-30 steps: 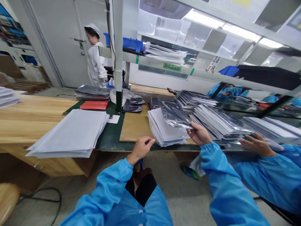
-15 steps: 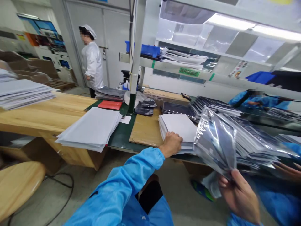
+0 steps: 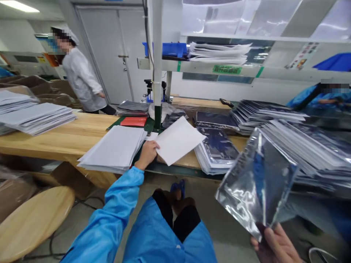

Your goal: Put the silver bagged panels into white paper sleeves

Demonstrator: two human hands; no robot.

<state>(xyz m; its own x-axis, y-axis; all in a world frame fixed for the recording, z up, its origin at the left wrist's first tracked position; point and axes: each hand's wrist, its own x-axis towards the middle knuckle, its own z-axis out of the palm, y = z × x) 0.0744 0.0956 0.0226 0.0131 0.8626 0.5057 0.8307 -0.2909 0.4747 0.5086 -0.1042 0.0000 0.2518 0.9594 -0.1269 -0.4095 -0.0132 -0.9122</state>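
My left hand [image 3: 148, 153] pinches the left corner of a white sheet [image 3: 178, 140], which is raised and tilted above brown cardboard. To its left lies a fanned stack of white sheets [image 3: 112, 148] at the bench edge. In my right hand [image 3: 276, 243] is the lower corner of a shiny clear-and-dark plastic bag [image 3: 257, 182], held up at the right. Between the two, a stack with a dark, glossy sheet on top [image 3: 218, 144] and white layers beneath sits on the bench.
Large piles of bagged sheets [image 3: 309, 149] lie at the right. A red packet [image 3: 133, 121] rests behind the left stack, near a post [image 3: 157, 73]. A person in white [image 3: 82, 76] is at the back left; another in blue sits far right. A round stool [image 3: 35, 219] stands lower left.
My left hand has moved left from the middle stack with a white sheet, and a dark glossy top now shows there. The bag in my right hand has turned and spread wider.
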